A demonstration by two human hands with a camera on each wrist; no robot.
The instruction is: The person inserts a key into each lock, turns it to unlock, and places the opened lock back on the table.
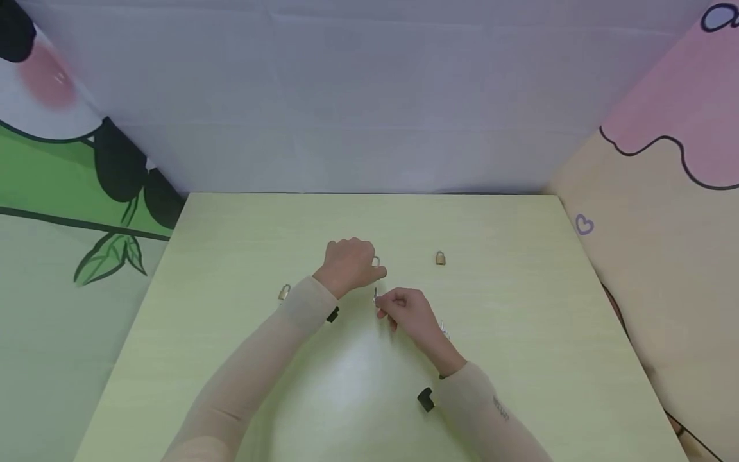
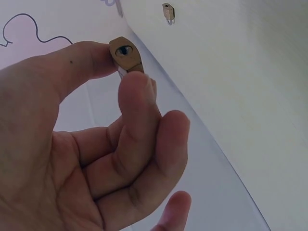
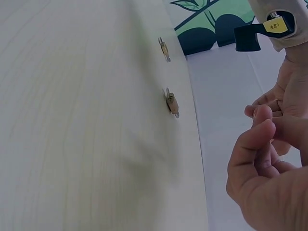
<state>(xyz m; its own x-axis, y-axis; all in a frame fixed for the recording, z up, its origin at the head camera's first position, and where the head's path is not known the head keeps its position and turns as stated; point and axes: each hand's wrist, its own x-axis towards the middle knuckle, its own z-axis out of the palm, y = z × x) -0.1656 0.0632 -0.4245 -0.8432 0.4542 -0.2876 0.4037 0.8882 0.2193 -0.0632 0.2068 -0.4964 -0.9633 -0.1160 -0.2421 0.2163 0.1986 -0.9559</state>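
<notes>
Hands [image 1: 349, 264] [image 1: 408, 314] close together, padlock [image 2: 127, 58] pinched in left

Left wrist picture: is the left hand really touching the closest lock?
Touching. The left wrist view shows it plainly: the left hand pinches the lock, with the thumb tip right against the lock's side.

Reaches farther forward with the left hand [image 1: 350, 264], pinching with thumb [image 2: 86, 60] and curled fingers [image 2: 136, 103]. Pinches likewise with the right hand [image 1: 408, 313], held closer in.
</notes>
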